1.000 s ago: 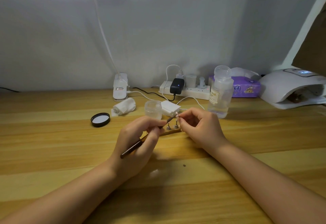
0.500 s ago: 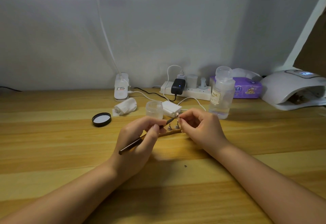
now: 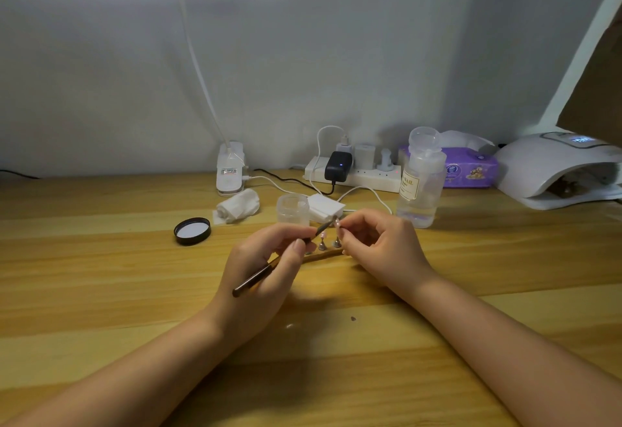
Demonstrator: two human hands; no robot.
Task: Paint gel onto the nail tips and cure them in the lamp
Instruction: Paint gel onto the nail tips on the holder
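Note:
My left hand point(image 3: 266, 271) grips a thin dark gel brush point(image 3: 252, 282), its tip pointing up and right at a small pale nail tip point(image 3: 336, 223). My right hand point(image 3: 380, 245) pinches that nail tip's stand between thumb and fingers, just above a wooden holder strip point(image 3: 323, 255) on the table. Two more small metal stands point(image 3: 328, 245) sit on the strip between my hands. A small clear gel jar point(image 3: 292, 208) stands open just behind my left hand. The white curing lamp point(image 3: 558, 170) sits at the far right, its display lit.
The jar's black lid point(image 3: 192, 231) lies left of the jar. A crumpled white wipe point(image 3: 238, 206), a clear pump bottle point(image 3: 420, 179), a power strip point(image 3: 353, 174) with cables, a purple tissue pack point(image 3: 468, 167) and a desk lamp base point(image 3: 230, 170) line the back of the wooden table point(image 3: 101, 292).
Both hands stay almost in place; the brush tip makes small moves on the nail tip held by my right hand.

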